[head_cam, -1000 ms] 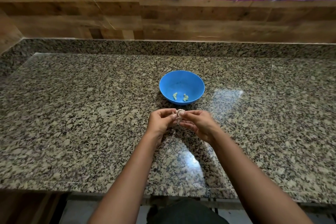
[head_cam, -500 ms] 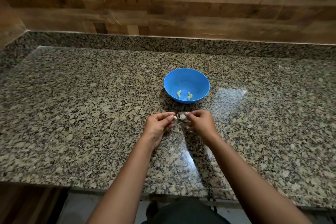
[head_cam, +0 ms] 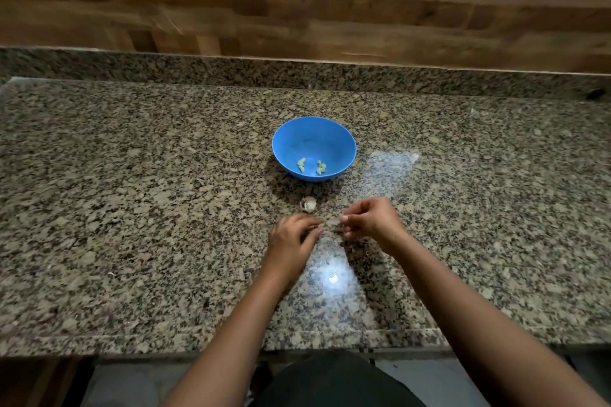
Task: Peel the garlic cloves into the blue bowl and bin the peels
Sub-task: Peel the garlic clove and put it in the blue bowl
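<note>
Granite counter (head_cam: 132,208): our blurred left hand (head_cam: 292,236) and curled right hand (head_cam: 372,220) hover; we cannot tell what they hold. Garlic bulb (head_cam: 308,204) lies between them and the blue bowl (head_cam: 314,139).

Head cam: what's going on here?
A person is peeling garlic at a granite counter. The blue bowl holds a few peeled cloves. A partly skinned garlic piece lies on the counter just in front of the bowl, apart from both hands. The left hand and right hand hover close together near it, fingers curled. Blur hides whether either grip holds a clove or peel. No bin is in view.
</note>
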{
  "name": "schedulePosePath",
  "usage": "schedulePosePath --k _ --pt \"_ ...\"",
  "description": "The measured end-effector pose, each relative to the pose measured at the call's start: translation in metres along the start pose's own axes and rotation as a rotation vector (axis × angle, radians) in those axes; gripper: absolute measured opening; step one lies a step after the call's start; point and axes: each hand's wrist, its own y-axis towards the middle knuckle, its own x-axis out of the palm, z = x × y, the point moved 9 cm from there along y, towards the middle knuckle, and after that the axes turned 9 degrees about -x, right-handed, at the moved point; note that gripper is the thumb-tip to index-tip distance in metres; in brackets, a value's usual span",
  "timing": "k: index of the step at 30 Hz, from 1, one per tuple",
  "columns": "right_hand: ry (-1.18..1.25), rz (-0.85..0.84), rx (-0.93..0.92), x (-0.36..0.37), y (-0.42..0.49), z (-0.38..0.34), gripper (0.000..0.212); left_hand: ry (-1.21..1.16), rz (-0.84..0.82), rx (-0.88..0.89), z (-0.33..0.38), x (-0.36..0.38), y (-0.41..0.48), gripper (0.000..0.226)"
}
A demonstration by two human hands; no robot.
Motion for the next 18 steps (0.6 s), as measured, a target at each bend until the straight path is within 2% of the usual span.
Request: schedulePosePath --k 4,12,13,14,18 --pt "-0.457 -0.036 -0.107 0.007 0.006 -0.005 0.005 0.141 0.050 0.056 -0.003 0.005 -0.006 0.030" --pt "-0.857 -0.140 -0.204 0.023 0.019 -0.018 0.006 0.160 0.113 0.085 0.001 0.003 -0.007 0.027" --pt "-0.815 -0.134 -0.199 0.021 0.019 -0.015 0.006 0.157 0.108 0.075 0.001 0.003 -0.006 0.026" --pt "-0.676 -0.118 -0.167 0.017 0.016 -0.009 0.005 0.135 0.100 0.053 0.000 0.003 -0.006 0.025" --pt "0.318 -0.015 0.112 0.014 -0.011 0.022 0.008 -0.152 0.086 -0.126 0.000 -0.006 -0.004 0.017"
